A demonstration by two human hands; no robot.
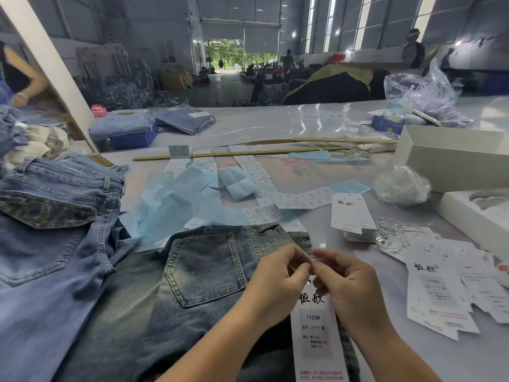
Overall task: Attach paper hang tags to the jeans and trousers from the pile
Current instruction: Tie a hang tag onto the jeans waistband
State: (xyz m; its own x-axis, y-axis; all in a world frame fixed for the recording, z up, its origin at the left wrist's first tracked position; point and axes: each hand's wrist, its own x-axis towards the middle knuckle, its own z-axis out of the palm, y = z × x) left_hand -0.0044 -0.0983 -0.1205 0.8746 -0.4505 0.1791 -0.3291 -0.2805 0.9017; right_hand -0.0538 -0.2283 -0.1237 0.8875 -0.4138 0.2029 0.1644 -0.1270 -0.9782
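Jeans (209, 271) are lying lower centre; I'm pinching one hang tag's (316, 334) top between left hand (278, 282) and right hand (347, 285), fingertips meeting.

Both forearms enter from 6 o'clock and converge toward centre. Left hand (278, 277) and right hand (344, 279) meet fingertip to fingertip, fingers curled in a pinch, thumbs uppermost.

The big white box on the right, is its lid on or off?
Off. The white box shows an open top with its inner walls in view, and no lid sits over it. What it holds, if anything, cannot be seen.
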